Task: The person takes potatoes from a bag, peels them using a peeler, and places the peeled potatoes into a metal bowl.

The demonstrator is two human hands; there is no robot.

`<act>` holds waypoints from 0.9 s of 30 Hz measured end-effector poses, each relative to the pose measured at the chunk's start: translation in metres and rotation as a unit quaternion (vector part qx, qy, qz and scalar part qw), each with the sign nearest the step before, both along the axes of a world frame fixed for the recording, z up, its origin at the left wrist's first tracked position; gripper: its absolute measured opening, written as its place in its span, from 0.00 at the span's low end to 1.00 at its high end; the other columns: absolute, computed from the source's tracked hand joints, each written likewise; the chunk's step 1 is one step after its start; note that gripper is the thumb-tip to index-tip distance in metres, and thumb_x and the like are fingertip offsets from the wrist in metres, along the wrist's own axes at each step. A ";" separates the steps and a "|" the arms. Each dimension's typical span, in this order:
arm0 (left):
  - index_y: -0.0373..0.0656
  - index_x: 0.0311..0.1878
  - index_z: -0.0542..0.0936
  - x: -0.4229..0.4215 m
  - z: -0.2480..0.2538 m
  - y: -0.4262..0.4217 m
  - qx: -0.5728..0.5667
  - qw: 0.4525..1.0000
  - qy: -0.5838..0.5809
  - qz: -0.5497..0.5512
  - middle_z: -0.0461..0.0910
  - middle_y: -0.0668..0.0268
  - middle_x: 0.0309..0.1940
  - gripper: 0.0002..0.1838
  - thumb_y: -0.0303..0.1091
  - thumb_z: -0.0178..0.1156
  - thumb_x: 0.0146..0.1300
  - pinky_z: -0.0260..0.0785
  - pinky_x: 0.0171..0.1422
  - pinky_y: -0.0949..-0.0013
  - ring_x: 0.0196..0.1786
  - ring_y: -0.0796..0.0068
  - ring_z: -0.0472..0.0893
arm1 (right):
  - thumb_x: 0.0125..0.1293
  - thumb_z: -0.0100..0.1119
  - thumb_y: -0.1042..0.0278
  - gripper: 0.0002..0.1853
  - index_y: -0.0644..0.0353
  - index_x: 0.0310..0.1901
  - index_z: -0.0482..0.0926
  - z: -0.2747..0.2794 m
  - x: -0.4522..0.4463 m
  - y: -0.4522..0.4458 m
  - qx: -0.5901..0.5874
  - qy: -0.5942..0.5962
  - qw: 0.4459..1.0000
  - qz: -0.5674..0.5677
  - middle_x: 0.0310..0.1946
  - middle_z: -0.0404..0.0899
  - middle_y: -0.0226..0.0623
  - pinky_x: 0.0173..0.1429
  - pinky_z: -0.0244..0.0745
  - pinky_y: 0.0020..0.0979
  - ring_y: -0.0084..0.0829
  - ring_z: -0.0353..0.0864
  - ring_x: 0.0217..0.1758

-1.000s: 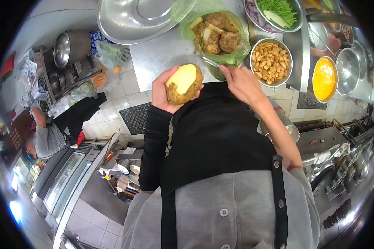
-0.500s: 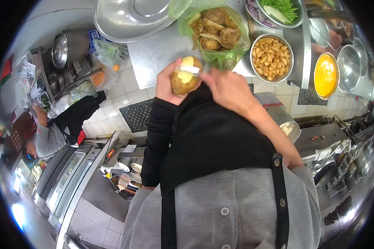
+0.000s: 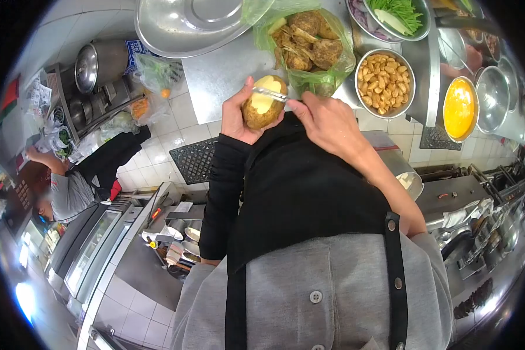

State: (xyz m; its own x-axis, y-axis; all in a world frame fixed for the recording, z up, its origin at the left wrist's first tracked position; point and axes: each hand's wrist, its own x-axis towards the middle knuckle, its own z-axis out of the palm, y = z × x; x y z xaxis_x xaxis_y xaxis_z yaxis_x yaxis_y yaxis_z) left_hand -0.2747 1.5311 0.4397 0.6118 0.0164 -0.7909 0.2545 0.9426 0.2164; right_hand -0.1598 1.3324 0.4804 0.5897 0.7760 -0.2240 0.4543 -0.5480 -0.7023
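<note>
My left hand is wrapped round a brown potato, with a pale yellow patch bared on its upper face. In my right hand is a metal peeler, its blade lying across the bared part of the potato. The fingers of that hand close on the handle, which is mostly hidden. Just beyond the hands, a green plastic bag stands open on the steel table, holding unpeeled potatoes and brown peelings.
A large steel basin stands at the back left. Right of the bag are a bowl of peeled garlic cloves and a bowl of green strips. A container of orange liquid sits farther right. Another person works at far left.
The peeler has shifted over the potato and now shows sharply across its top. The bared yellow patch looks larger. At far left, the other person's arm has moved.
</note>
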 end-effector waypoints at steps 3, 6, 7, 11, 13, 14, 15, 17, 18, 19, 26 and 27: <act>0.34 0.69 0.78 0.002 -0.009 -0.001 0.013 0.999 -0.025 -0.015 0.85 0.47 0.61 0.29 0.52 0.58 0.83 0.84 0.63 0.46 0.60 0.52 0.88 | 0.85 0.55 0.47 0.24 0.62 0.37 0.79 0.005 -0.010 0.005 0.030 -0.014 0.999 0.036 0.27 0.84 0.53 0.35 0.79 0.56 0.61 0.85 0.31; 0.33 0.69 0.78 0.001 -0.009 -0.004 0.020 1.000 -0.018 -0.006 0.86 0.47 0.60 0.28 0.50 0.57 0.83 0.85 0.62 0.48 0.58 0.52 0.88 | 0.85 0.56 0.48 0.24 0.63 0.37 0.79 0.000 -0.013 0.006 0.011 -0.013 0.999 0.051 0.26 0.84 0.53 0.34 0.79 0.56 0.61 0.86 0.31; 0.34 0.69 0.78 0.003 -0.004 -0.005 0.023 1.000 0.005 -0.003 0.86 0.47 0.60 0.27 0.49 0.57 0.83 0.85 0.62 0.48 0.58 0.52 0.88 | 0.85 0.55 0.48 0.25 0.63 0.38 0.81 -0.003 -0.010 0.006 0.003 -0.018 0.999 0.042 0.25 0.84 0.53 0.33 0.80 0.55 0.60 0.86 0.30; 0.33 0.70 0.77 -0.009 -0.013 -0.001 0.051 0.998 0.033 -0.012 0.85 0.47 0.60 0.27 0.49 0.56 0.83 0.85 0.61 0.48 0.58 0.49 0.88 | 0.86 0.51 0.46 0.30 0.66 0.35 0.85 -0.013 0.006 0.008 -0.040 -0.023 0.999 0.015 0.23 0.85 0.55 0.33 0.83 0.53 0.61 0.88 0.29; 0.40 0.69 0.76 -0.014 -0.013 0.003 0.036 0.999 0.031 0.007 0.85 0.47 0.60 0.23 0.47 0.56 0.83 0.85 0.59 0.48 0.57 0.47 0.88 | 0.86 0.50 0.46 0.31 0.66 0.33 0.85 -0.006 0.000 0.013 -0.051 -0.004 0.998 0.026 0.23 0.85 0.57 0.34 0.84 0.54 0.62 0.87 0.29; 0.41 0.68 0.76 -0.018 -0.013 0.002 0.048 0.998 0.030 0.000 0.85 0.47 0.60 0.22 0.46 0.56 0.82 0.85 0.59 0.48 0.56 0.47 0.88 | 0.87 0.49 0.45 0.32 0.66 0.33 0.86 -0.012 -0.002 0.012 -0.042 -0.014 0.999 0.024 0.22 0.84 0.57 0.34 0.84 0.55 0.62 0.87 0.28; 0.43 0.68 0.76 -0.022 -0.012 -0.001 0.059 0.998 0.029 -0.005 0.85 0.47 0.60 0.21 0.46 0.56 0.82 0.85 0.58 0.48 0.56 0.47 0.88 | 0.87 0.50 0.45 0.32 0.66 0.33 0.86 -0.018 -0.007 0.010 -0.037 -0.018 0.999 0.024 0.22 0.83 0.57 0.34 0.84 0.54 0.62 0.87 0.27; 0.45 0.67 0.76 -0.023 -0.016 0.001 0.038 0.999 0.017 -0.007 0.85 0.46 0.58 0.19 0.45 0.56 0.82 0.86 0.56 0.48 0.54 0.47 0.88 | 0.86 0.50 0.45 0.32 0.65 0.33 0.86 -0.026 -0.006 0.010 -0.022 -0.037 0.999 0.027 0.21 0.83 0.57 0.34 0.84 0.54 0.61 0.87 0.27; 0.44 0.67 0.76 -0.025 -0.015 0.000 0.040 0.999 0.017 -0.010 0.85 0.46 0.58 0.19 0.45 0.56 0.82 0.86 0.56 0.48 0.54 0.47 0.88 | 0.86 0.50 0.45 0.32 0.65 0.33 0.86 -0.025 -0.007 0.011 -0.025 -0.039 0.999 0.023 0.21 0.83 0.57 0.33 0.84 0.54 0.61 0.87 0.27; 0.43 0.67 0.76 -0.026 -0.015 0.000 0.043 0.999 0.015 -0.011 0.85 0.46 0.58 0.20 0.45 0.55 0.82 0.86 0.56 0.48 0.54 0.46 0.88 | 0.86 0.50 0.45 0.31 0.65 0.33 0.86 -0.023 -0.008 0.012 -0.028 -0.042 0.999 0.020 0.20 0.83 0.56 0.33 0.84 0.53 0.60 0.87 0.27; 0.34 0.71 0.75 -0.026 0.020 -0.001 0.032 0.999 0.001 -0.014 0.84 0.41 0.60 0.28 0.49 0.51 0.84 0.86 0.54 0.51 0.52 0.45 0.88 | 0.86 0.51 0.46 0.28 0.62 0.34 0.82 0.000 -0.007 0.007 -0.021 -0.036 0.999 0.033 0.24 0.83 0.56 0.34 0.81 0.55 0.62 0.86 0.29; 0.34 0.70 0.76 -0.033 0.024 -0.004 0.007 1.000 -0.005 -0.028 0.85 0.44 0.59 0.28 0.49 0.52 0.84 0.86 0.53 0.51 0.52 0.47 0.88 | 0.84 0.54 0.49 0.27 0.64 0.32 0.85 -0.018 -0.006 0.005 -0.069 -0.086 0.994 0.008 0.20 0.83 0.55 0.30 0.83 0.54 0.58 0.88 0.27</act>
